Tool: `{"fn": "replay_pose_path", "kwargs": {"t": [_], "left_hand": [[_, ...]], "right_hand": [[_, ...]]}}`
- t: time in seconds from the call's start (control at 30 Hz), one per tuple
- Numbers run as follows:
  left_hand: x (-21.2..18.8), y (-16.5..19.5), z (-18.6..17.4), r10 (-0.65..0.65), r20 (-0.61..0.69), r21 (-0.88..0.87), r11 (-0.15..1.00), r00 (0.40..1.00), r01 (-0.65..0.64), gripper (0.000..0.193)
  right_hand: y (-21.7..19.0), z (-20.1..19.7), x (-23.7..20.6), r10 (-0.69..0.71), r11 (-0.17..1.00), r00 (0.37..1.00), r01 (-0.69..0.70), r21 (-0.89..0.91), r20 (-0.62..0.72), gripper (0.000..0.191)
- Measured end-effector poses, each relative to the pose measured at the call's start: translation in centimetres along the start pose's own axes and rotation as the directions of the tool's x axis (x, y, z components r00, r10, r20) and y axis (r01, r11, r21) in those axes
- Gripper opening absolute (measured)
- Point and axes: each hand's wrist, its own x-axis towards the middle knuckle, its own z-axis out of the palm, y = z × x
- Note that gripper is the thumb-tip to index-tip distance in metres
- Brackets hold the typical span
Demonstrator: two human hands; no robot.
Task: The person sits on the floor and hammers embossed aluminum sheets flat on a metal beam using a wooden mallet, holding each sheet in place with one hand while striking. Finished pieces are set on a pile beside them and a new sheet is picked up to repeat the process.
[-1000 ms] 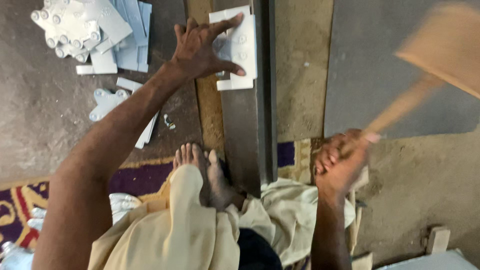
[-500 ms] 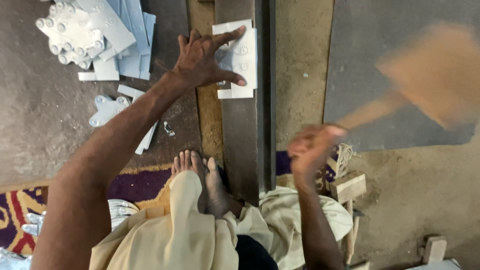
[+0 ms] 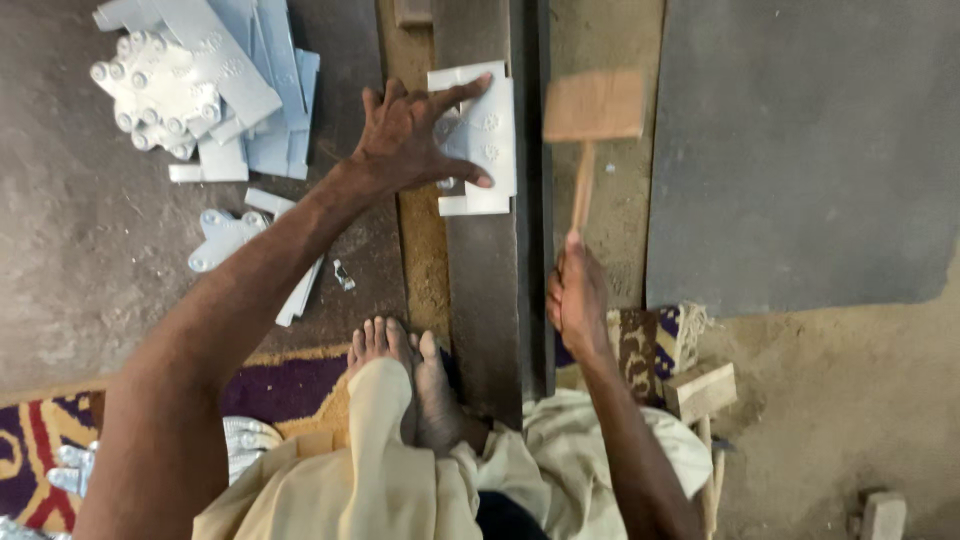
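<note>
My left hand (image 3: 410,135) lies spread flat on a white metal sheet piece (image 3: 490,140), pressing it against a long dark steel bar (image 3: 485,290) that runs away from me along the floor. My right hand (image 3: 577,295) is closed around the handle of a wooden mallet (image 3: 592,105). The blurred mallet head is right beside the right edge of the white piece, over the bar's raised edge. My bare feet (image 3: 400,370) rest at the near end of the bar.
A heap of pale cut metal pieces (image 3: 200,90) lies at the upper left, with more loose ones (image 3: 235,235) nearer. A dark grey slab (image 3: 800,150) fills the right. Small wooden blocks (image 3: 700,390) sit at the right of my knee on a patterned rug (image 3: 40,450).
The mallet has swung from high on the right down and leftwards to the edge of the white piece. My right hand moved left towards the bar. The left hand stayed pressed on the piece.
</note>
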Motion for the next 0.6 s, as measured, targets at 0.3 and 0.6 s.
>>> {"fn": "replay_pose_path", "kwargs": {"t": [0.3, 0.6], "left_hand": [[0.7, 1.3, -1.8, -0.045, 0.092, 0.055, 0.998, 0.995, 0.04, 0.129], [0.4, 2.4, -1.6, -0.116, 0.126, 0.03, 0.993, 0.985, 0.113, 0.127]], "right_hand": [[0.7, -0.3, -3.1, -0.013, 0.999, 1.0, 0.012, 0.041, 0.014, 0.04], [-0.9, -2.2, -4.4, -0.083, 0.996, 0.995, 0.084, 0.016, -0.058, 0.041]]}}
